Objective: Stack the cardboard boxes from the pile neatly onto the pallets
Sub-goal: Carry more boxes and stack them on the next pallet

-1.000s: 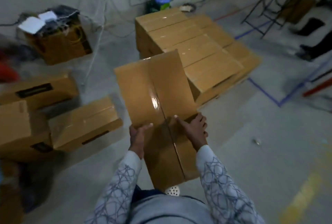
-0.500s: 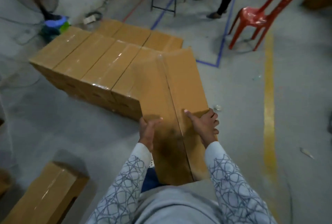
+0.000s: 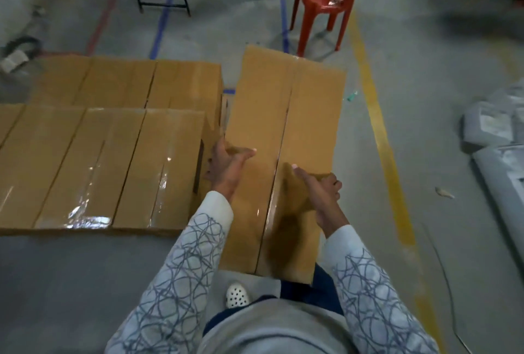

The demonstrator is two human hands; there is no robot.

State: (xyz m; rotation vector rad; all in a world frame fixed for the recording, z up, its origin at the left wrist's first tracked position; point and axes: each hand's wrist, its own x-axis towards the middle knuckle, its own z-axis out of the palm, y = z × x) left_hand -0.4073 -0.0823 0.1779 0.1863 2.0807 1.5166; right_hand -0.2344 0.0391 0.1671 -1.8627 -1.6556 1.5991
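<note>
- Nothing I can read anywhere right now.
- The cardboard box (image 3: 283, 126) shows me plain brown faces and shiny tape, no lettering.
- The stacked boxes (image 3: 99, 155) have a dark patch on one end face, too blurred to tell.
- The grey packets (image 3: 487, 126) at far right carry faint print, unreadable.

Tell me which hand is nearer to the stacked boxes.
Left. The left hand grips the left edge of the carried box, right beside the stacked boxes; the right hand grips its right edge, on the far side from them.
</note>
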